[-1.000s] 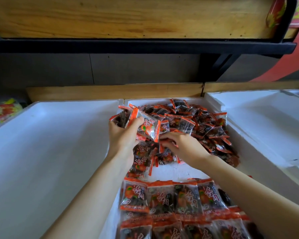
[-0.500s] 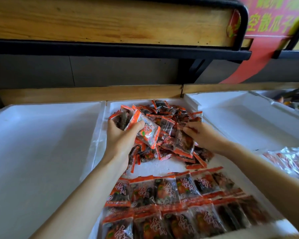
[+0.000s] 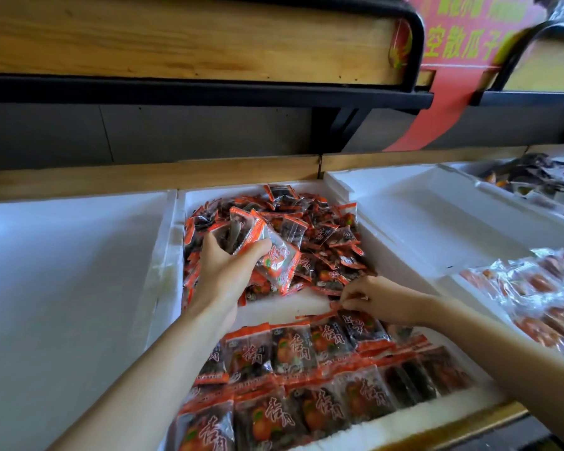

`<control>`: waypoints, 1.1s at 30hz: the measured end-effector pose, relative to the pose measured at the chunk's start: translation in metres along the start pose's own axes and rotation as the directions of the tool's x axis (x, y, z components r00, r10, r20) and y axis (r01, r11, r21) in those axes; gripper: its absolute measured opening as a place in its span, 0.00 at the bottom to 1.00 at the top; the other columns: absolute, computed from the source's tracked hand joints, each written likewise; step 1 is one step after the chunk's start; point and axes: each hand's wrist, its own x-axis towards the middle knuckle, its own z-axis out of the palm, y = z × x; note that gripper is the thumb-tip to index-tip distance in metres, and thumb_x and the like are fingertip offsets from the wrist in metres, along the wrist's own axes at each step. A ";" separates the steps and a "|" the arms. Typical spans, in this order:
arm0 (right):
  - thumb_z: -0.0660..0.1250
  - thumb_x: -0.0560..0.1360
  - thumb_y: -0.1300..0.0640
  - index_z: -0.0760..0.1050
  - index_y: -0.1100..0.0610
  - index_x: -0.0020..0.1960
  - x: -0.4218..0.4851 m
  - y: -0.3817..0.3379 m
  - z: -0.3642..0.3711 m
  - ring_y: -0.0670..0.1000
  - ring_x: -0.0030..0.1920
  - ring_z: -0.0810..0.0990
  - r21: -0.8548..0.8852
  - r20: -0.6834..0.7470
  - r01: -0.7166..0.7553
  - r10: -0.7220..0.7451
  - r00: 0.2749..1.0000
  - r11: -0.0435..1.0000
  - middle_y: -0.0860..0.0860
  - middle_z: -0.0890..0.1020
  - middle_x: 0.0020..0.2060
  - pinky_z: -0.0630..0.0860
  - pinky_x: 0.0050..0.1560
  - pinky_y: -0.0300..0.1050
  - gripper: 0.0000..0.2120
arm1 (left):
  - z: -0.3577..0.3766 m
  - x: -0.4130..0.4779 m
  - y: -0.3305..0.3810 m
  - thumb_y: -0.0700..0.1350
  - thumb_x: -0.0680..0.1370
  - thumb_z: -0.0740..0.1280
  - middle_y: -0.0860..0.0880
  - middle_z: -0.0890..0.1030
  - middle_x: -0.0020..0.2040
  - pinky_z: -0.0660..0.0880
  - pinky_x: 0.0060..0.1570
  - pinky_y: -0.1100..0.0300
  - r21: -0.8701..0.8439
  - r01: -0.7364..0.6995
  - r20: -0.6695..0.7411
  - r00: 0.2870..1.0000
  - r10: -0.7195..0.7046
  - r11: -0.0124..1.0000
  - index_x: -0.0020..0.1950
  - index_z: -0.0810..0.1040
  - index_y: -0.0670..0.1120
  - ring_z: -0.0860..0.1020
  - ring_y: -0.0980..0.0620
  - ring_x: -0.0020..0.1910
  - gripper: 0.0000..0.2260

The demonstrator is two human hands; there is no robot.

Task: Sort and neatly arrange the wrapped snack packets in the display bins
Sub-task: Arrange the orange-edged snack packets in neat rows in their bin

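A white foam bin [image 3: 176,242] in the middle holds orange-edged snack packets. At its far end they lie in a loose heap [image 3: 319,236]; at its near end they lie flat in overlapping rows [image 3: 293,379]. My left hand [image 3: 225,271] grips a small stack of packets [image 3: 258,245] above the heap's left side. My right hand [image 3: 378,297] pinches the top edge of one packet [image 3: 362,327] at the right end of the far row. A bare strip of bin floor separates the heap from the rows.
A white foam bin [image 3: 66,288] lies to the left and another [image 3: 414,222] to the right. Clear-wrapped red snacks [image 3: 534,294] fill a bin at the right edge, dark packets [image 3: 534,177] one behind it. A wooden shelf [image 3: 189,37] overhangs the back.
My right hand came from the heap toward me with one packet and now holds it at the far row's right end. My left hand stays above the heap with its stack. The view shifted right.
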 end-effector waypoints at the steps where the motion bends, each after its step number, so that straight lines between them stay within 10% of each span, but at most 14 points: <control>1: 0.60 0.79 0.53 0.78 0.55 0.53 -0.001 0.001 0.001 0.45 0.49 0.76 -0.027 -0.032 0.002 -0.003 0.999 1.000 0.47 0.80 0.52 0.68 0.46 0.30 0.09 | 0.001 -0.001 -0.001 0.55 0.53 0.76 0.47 0.81 0.54 0.75 0.59 0.39 -0.013 0.005 0.009 1.000 -0.005 1.000 0.50 0.73 0.56 0.81 0.44 0.55 0.28; 4: 0.60 0.80 0.54 0.76 0.54 0.56 -0.010 -0.009 -0.003 0.42 0.50 0.74 -0.027 -0.222 0.020 -0.025 0.975 0.999 0.44 0.77 0.49 0.67 0.48 0.29 0.09 | 0.005 -0.006 -0.005 0.50 0.58 0.77 0.47 0.83 0.53 0.76 0.59 0.40 -0.038 0.021 0.048 0.999 -0.019 0.999 0.53 0.74 0.53 0.81 0.45 0.54 0.26; 9: 0.62 0.75 0.46 0.70 0.53 0.61 -0.033 -0.071 -0.023 0.43 0.49 0.80 0.642 -0.348 0.158 0.102 0.932 0.750 0.46 0.78 0.52 0.79 0.48 0.38 0.18 | 0.012 -0.012 -0.013 0.51 0.61 0.79 0.46 0.83 0.53 0.77 0.56 0.39 -0.036 0.083 0.106 0.991 -0.079 0.996 0.57 0.75 0.50 0.82 0.44 0.54 0.27; 13: 0.70 0.70 0.49 0.73 0.56 0.59 -0.032 -0.092 -0.022 0.48 0.45 0.83 0.642 -0.372 0.175 0.103 0.922 0.747 0.50 0.82 0.49 0.81 0.48 0.47 0.21 | 0.016 -0.021 -0.014 0.50 0.66 0.80 0.45 0.84 0.54 0.80 0.49 0.48 -0.034 0.095 0.202 0.976 -0.087 0.995 0.60 0.76 0.47 0.83 0.45 0.50 0.26; 19: 0.69 0.66 0.53 0.76 0.63 0.48 -0.044 -0.071 -0.040 0.48 0.39 0.81 0.949 -0.172 0.114 0.180 0.969 0.293 0.53 0.83 0.38 0.78 0.41 0.36 0.16 | 0.019 -0.032 0.000 0.45 0.65 0.74 0.41 0.84 0.51 0.82 0.42 0.51 -0.209 0.156 0.266 0.959 -0.098 0.965 0.57 0.77 0.43 0.84 0.44 0.47 0.22; 24: 0.67 0.73 0.56 0.76 0.57 0.45 -0.067 -0.025 -0.054 0.48 0.41 0.82 0.787 -0.257 0.074 0.217 0.942 0.612 0.51 0.83 0.39 0.79 0.47 0.44 0.05 | 0.020 -0.035 0.001 0.43 0.65 0.73 0.45 0.85 0.44 0.83 0.40 0.50 -0.218 0.138 0.287 0.955 -0.072 0.966 0.58 0.76 0.42 0.84 0.50 0.37 0.21; 27: 0.63 0.78 0.57 0.78 0.48 0.47 -0.081 -0.005 -0.051 0.42 0.43 0.82 0.467 -0.074 -0.063 0.109 0.991 0.882 0.44 0.83 0.41 0.77 0.44 0.38 0.06 | 0.022 -0.036 -0.001 0.43 0.65 0.73 0.44 0.84 0.45 0.82 0.46 0.47 -0.202 0.145 0.284 0.955 -0.084 0.969 0.57 0.76 0.44 0.84 0.49 0.36 0.21; 33: 0.67 0.76 0.58 0.74 0.49 0.47 -0.082 -0.008 -0.015 0.37 0.43 0.79 0.288 0.139 -0.060 0.020 0.990 0.956 0.42 0.80 0.45 0.74 0.44 0.31 0.04 | 0.024 -0.041 -0.003 0.44 0.64 0.74 0.44 0.83 0.52 0.80 0.52 0.44 -0.140 0.156 0.290 0.951 -0.110 0.978 0.61 0.75 0.44 0.84 0.48 0.38 0.25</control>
